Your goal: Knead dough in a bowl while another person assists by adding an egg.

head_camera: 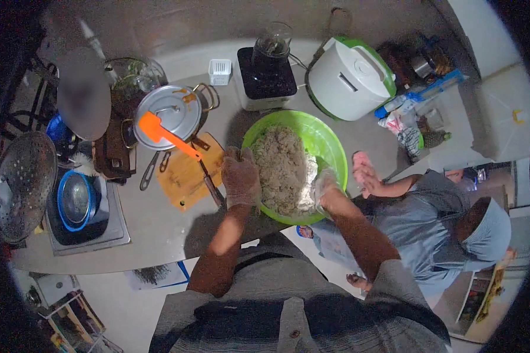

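Note:
A large lime-green plastic basin (pixel 331 137) stands before me, holding a mound of greyish-brown, crumbly mixture (pixel 279 170). My left hand (pixel 240 178), in a clear plastic glove, is at the basin's left rim beside the mixture; whether its fingers grip the rim cannot be told. My right hand (pixel 327 189), also gloved, is at the right side of the basin, its fingers partly hidden inside the rim. Left of the basin lie a wooden cutting board (pixel 181 181) and a knife (pixel 211 187). An orange spatula (pixel 170 137) rests across the lidded metal pot (pixel 145 103) and reaches over the board.
A blender (pixel 267 73), a white-and-green rice cooker (pixel 349 84) and a small white basket (pixel 220 73) stand behind the basin. A sink (pixel 119 220) with a blue-rimmed bowl (pixel 61 198) is at left. Another person (pixel 424 225) stands close at right, one hand near the basin.

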A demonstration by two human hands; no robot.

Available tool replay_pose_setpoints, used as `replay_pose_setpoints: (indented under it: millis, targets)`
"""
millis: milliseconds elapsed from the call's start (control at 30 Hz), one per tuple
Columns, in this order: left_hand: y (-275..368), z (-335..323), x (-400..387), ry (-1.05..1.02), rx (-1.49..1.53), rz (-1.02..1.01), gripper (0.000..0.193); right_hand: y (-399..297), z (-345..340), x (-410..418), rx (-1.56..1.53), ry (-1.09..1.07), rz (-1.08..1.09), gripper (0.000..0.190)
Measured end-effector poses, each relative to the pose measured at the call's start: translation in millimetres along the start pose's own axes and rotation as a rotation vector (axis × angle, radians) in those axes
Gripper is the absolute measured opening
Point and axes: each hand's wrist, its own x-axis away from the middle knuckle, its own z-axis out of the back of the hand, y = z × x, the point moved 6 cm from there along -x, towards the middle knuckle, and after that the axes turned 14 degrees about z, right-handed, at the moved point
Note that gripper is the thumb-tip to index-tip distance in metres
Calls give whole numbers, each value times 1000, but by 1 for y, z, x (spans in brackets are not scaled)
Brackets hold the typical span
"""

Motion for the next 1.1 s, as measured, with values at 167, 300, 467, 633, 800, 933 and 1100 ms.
replay_pose_setpoints:
  millis: [167, 300, 467, 633, 800, 933, 1100]
  targets:
    - [1, 0, -8, -158, -21, -35, 27, 7, -11, -14, -236, 271, 30, 37]
    - [13, 1, -2, -119, -74, -113, 25, 28, -3, -24, -437, 502, 58, 36]
    - [30, -22, 19, -4, -295, -800, 27, 60, 4, 24, -650, 828, 72, 35]
    - [-70, -27, -27, -499, 1147, 200, 29, -209, 54, -13, 465, 167, -100, 43]
    - [-57, -25, -29, -435, 633, 180, 24, -257, 44, -3, 572, 549, 245, 44]
    - [-4, -14, -1, -416, 599, 209, 21, -222, -17, -1, -76, 318, 209, 47]
    - [-64, -25, -36, -239, 386, 8, 21, -238, -34, -10, -206, 307, 39, 38]
